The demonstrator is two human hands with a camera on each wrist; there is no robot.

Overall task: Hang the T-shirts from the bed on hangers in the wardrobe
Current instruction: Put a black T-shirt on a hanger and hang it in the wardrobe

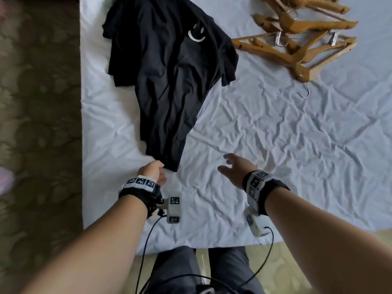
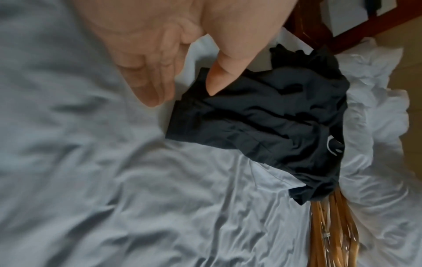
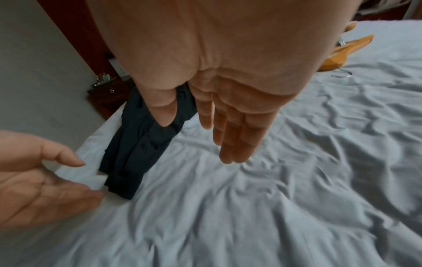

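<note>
Wrinkled white sheet (image 1: 275, 145) spreads bare to the right of both hands, while the bed's left edge runs just beside the black T-shirt (image 1: 169, 81), carpet (image 1: 38, 124) beyond it. The shirt lies flat on the bed, its long axis running from the hem near the person to the collar far off. Left hand (image 1: 151, 171) hovers at the hem, fingers relaxed, gripping nothing; right hand (image 1: 235, 168) hangs spread over bare sheet. Only the right wrist view shows a dark nightstand (image 3: 107, 95); wooden hangers (image 1: 297, 37) lie piled far right.
</note>
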